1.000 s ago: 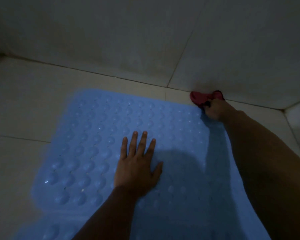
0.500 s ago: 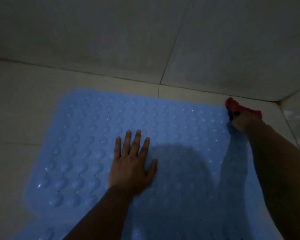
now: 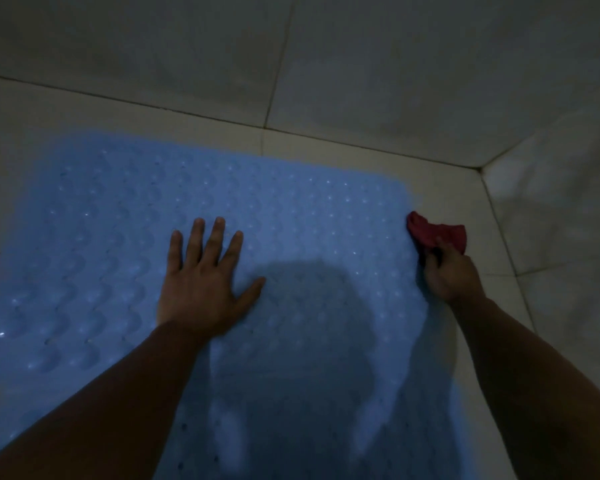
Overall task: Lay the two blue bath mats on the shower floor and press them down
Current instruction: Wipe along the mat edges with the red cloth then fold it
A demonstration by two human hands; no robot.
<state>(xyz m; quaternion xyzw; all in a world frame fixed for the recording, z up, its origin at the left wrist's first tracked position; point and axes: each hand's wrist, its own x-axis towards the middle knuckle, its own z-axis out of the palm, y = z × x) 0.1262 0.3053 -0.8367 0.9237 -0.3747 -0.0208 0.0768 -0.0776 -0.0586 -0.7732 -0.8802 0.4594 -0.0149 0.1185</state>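
Pale tiled shower floor (image 3: 440, 195), corner region: the blue dimpled rubber bath mat (image 3: 291, 216) lies flat while your left hand (image 3: 201, 289), fingers splayed, presses it to seat, and your right hand (image 3: 447, 271) grips a crumpled red cloth (image 3: 433, 233) at the mat's edge.

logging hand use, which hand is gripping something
The right hand: it is closed on a red cloth. The left hand lies flat, fingers spread, on the mat.

blue bath mat (image 3: 291, 220): runs off bottom and left edges, bumps blurred in dim light | red cloth (image 3: 437, 233): lower part hidden inside right hand (image 3: 451, 275) | left hand (image 3: 201, 289): covers mat beneath palm | second mat: cannot tell
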